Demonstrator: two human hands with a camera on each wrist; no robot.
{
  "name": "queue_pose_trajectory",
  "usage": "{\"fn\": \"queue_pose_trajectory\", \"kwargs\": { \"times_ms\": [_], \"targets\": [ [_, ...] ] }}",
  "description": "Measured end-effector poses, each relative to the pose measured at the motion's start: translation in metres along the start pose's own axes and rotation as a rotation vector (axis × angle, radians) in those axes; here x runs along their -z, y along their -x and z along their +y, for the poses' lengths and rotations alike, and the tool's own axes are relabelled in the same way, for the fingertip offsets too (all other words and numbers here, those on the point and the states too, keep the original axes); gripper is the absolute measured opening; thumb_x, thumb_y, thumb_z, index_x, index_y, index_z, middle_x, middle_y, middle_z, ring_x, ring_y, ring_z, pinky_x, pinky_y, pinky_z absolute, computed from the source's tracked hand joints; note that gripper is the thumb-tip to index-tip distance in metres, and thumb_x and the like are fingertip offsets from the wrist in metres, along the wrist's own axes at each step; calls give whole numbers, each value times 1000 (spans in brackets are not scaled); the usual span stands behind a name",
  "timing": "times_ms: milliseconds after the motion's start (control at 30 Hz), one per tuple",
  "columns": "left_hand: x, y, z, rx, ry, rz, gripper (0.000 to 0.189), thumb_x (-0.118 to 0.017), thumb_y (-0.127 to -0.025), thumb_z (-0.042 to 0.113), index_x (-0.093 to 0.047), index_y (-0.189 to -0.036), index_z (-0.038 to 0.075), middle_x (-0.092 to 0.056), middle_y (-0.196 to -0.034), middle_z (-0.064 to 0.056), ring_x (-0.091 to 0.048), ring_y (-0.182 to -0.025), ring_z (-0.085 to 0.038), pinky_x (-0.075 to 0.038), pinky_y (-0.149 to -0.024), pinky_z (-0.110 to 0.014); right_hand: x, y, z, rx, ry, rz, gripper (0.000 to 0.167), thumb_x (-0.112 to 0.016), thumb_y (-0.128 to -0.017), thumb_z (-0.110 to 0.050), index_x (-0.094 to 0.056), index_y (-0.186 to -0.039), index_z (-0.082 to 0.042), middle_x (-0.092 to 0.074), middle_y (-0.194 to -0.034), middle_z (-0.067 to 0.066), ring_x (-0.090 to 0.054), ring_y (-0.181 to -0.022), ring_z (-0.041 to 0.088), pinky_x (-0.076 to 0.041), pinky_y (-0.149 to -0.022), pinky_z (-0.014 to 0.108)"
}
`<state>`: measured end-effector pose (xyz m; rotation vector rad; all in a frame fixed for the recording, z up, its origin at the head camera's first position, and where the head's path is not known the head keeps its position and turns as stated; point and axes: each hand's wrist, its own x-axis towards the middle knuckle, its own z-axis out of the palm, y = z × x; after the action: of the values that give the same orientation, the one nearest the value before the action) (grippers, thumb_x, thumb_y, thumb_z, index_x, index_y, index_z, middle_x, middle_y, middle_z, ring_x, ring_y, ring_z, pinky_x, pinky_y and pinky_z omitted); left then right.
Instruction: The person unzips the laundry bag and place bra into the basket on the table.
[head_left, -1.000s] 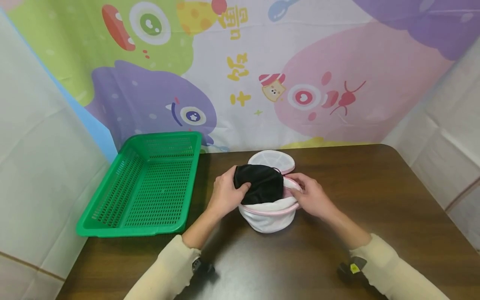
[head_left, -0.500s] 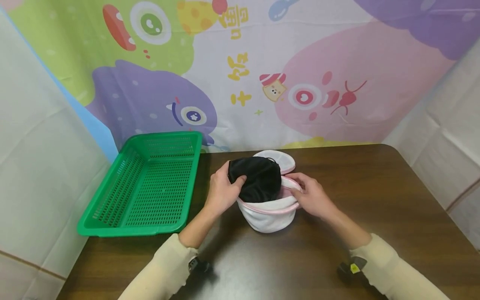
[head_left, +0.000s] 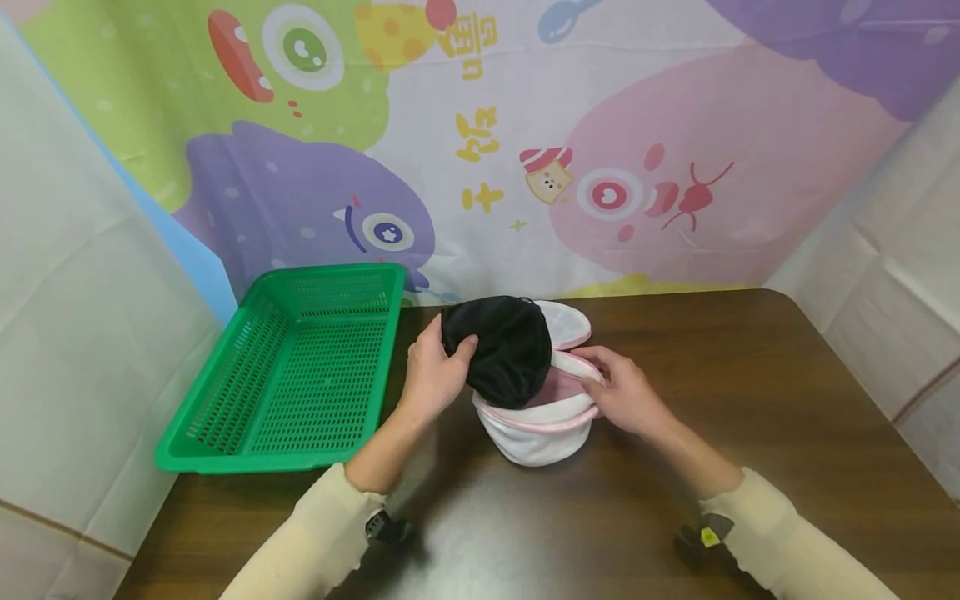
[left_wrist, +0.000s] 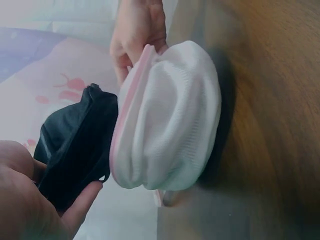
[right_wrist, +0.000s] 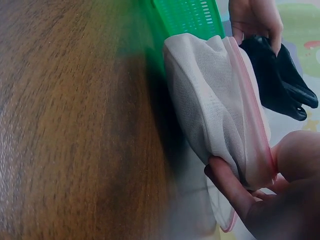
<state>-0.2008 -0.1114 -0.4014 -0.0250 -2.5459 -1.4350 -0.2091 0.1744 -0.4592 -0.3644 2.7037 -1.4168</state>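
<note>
My left hand pinches a folded black garment between thumb and fingers; it is rounded like a cup, with a thin cord loop at its edge. Its lower part overlaps the opening of a white mesh laundry bag with a pink zip edge. In the left wrist view the garment appears beside the zip rim of the bag. My right hand grips the bag's right rim, thumb and fingers on either side of the fabric. The bag's round lid is folded back behind it, and pink lining shows inside.
A green perforated plastic basket stands at the left of the brown wooden table. A cartoon-printed cloth hangs behind the table, with pale walls on both sides.
My left hand has moved left and slightly up with the black garment, exposing more of the bag's lining and opening. My right hand has stayed on the rim.
</note>
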Motion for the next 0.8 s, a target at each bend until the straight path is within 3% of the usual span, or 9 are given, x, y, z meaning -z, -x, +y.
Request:
{"fn": "queue_pose_trajectory", "kwargs": {
  "times_ms": [100,200,300,567,800],
  "targets": [
    [3,-1,3,48,35,-39,38,-68,-109,21,-66,-142,2,-75,-139,-27,-75,-130,-44,-63,-110,-57,0,0,0,16,5,6,41,-67,-106,1,-66,-147,4,-73,-143,27,-65,-111,33,-51,-91,31],
    [6,-1,5,95,107,-83,38,-65,-112,22,-63,-145,3,-73,-138,-29,-81,-115,-45,-72,-84,-51,0,0,0,11,2,2,42,-67,-106,0,-65,-148,3,-73,-143,27,-65,-110,33,-52,-88,29],
    [9,-2,6,127,180,-109,38,-64,-113,19,-61,-147,3,-72,-136,-30,-83,-103,-45,-70,-64,-41,0,0,0,3,-1,-2,42,-66,-107,0,-65,-148,3,-73,-143,27,-64,-110,33,-52,-87,28],
    [18,-1,5,127,169,-124,39,-70,-109,14,-62,-145,2,-73,-132,-29,-85,-93,-41,-70,-64,-40,0,2,-1,2,-4,7,41,-66,-106,1,-65,-147,4,-73,-140,27,-64,-107,33,-52,-84,28],
    [31,-2,8,143,168,-205,41,-70,-110,11,-60,-148,1,-71,-136,-30,-86,-97,-43,-71,-67,-39,-1,3,-2,-20,-35,5,42,-66,-106,0,-65,-148,1,-72,-141,27,-64,-105,32,-51,-75,25]
  ]
}}
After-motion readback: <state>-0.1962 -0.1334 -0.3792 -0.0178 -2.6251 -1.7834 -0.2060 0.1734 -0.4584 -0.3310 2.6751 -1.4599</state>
